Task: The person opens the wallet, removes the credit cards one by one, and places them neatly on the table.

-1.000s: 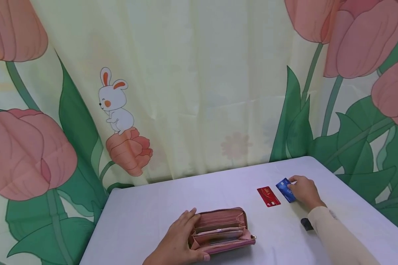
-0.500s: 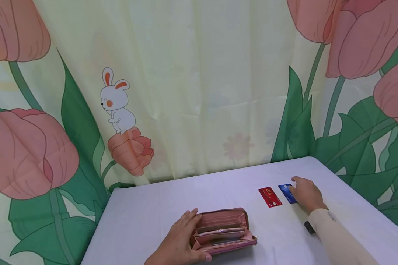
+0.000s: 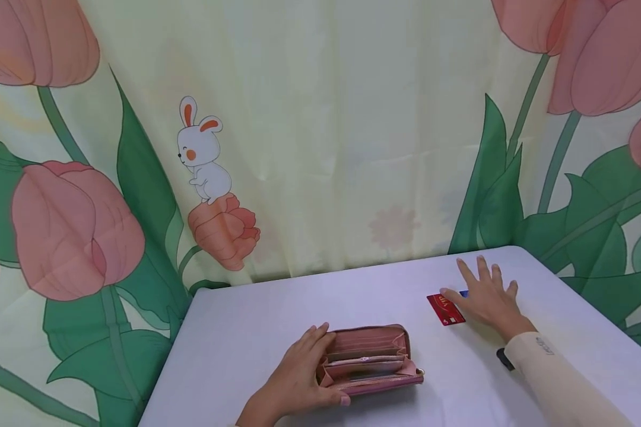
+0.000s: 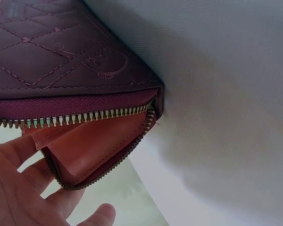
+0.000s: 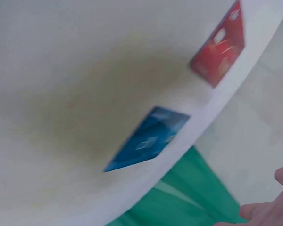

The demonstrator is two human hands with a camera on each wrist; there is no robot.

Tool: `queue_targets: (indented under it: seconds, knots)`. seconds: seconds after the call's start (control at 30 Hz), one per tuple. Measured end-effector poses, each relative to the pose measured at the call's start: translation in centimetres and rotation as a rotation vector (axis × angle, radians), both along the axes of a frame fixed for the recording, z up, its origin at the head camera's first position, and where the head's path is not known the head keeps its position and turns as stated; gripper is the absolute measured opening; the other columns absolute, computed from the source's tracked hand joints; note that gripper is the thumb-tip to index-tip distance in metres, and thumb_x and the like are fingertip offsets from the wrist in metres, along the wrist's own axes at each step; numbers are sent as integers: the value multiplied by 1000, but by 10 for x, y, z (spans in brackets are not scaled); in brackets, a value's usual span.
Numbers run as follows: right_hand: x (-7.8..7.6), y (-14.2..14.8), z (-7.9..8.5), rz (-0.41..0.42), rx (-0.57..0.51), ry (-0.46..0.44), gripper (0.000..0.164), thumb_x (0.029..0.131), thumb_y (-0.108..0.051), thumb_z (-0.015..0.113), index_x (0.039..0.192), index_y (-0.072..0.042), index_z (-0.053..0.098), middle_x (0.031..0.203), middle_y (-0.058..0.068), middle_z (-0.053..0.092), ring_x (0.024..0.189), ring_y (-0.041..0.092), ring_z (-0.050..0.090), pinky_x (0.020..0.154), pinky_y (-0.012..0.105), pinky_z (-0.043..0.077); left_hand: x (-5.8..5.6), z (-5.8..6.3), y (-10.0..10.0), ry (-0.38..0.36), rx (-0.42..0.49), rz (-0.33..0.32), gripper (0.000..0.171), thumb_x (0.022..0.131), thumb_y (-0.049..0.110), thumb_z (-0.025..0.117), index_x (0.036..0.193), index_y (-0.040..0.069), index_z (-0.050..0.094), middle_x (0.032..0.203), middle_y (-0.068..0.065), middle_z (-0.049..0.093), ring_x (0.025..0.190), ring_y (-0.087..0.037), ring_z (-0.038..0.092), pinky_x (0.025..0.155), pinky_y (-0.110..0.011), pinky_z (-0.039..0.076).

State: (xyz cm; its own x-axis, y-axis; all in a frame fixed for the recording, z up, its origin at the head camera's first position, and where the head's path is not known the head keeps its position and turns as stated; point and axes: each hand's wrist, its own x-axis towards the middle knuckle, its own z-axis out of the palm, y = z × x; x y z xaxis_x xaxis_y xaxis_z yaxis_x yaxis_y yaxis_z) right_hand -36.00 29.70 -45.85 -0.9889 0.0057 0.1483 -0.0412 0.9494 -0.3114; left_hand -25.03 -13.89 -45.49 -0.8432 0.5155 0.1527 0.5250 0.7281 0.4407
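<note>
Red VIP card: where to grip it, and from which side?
I'd pinch the red card across its two long edges, coming down from above with the right hand. It lies flat on the table, offering no raised edge, and the blue card beside it leaves a gap.

Left hand (image 3: pixel 301 375) curved, gripping, right hand (image 3: pixel 487 301) splayed wide — palm down

Wallet (image 3: pixel 367 366) rested on table (image 3: pixel 278 317), VIP card (image 3: pixel 445 310) lay to its right, second card (image 5: pixel 146 140) farther right, curtain (image 3: pixel 347 148) hung behind.
</note>
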Motion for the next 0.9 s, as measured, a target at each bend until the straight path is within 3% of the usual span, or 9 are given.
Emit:
queue_targets:
  seconds: [0.2, 0.4, 0.67, 0.9]
  knots:
    - [9, -28, 20, 80, 67, 25, 103, 93, -75, 52, 166, -11, 21, 167, 37, 2, 146, 69, 6, 105, 91, 4, -1, 1, 1, -45, 6, 17, 112, 73, 72, 83, 160, 15, 41, 169, -2, 32, 157, -34, 27, 120, -62, 30]
    - [23, -58, 34, 169, 82, 82, 99, 94, -75, 53, 167, -16, 23, 169, 33, 5, 149, 64, 9, 106, 89, 6, -3, 0, 0, -33, -20, 16, 113, 73, 75, 80, 160, 17, 40, 170, -1, 31, 157, -33, 27, 120, -61, 31]
    - [46, -97, 45, 298, 101, 140, 94, 94, -73, 55, 166, -19, 28, 171, 27, 12, 152, 59, 13, 110, 86, 11, -5, 1, 1, -25, -31, 8, 114, 73, 78, 79, 160, 16, 41, 170, -4, 31, 156, -35, 28, 120, -61, 32]
    - [66, -128, 45, 468, 99, 208, 88, 93, -70, 60, 165, -24, 34, 171, 21, 20, 153, 54, 21, 112, 81, 22, -4, 1, 1, -25, -45, 22, 112, 73, 73, 82, 159, 16, 42, 170, -4, 31, 156, -35, 29, 119, -61, 33]
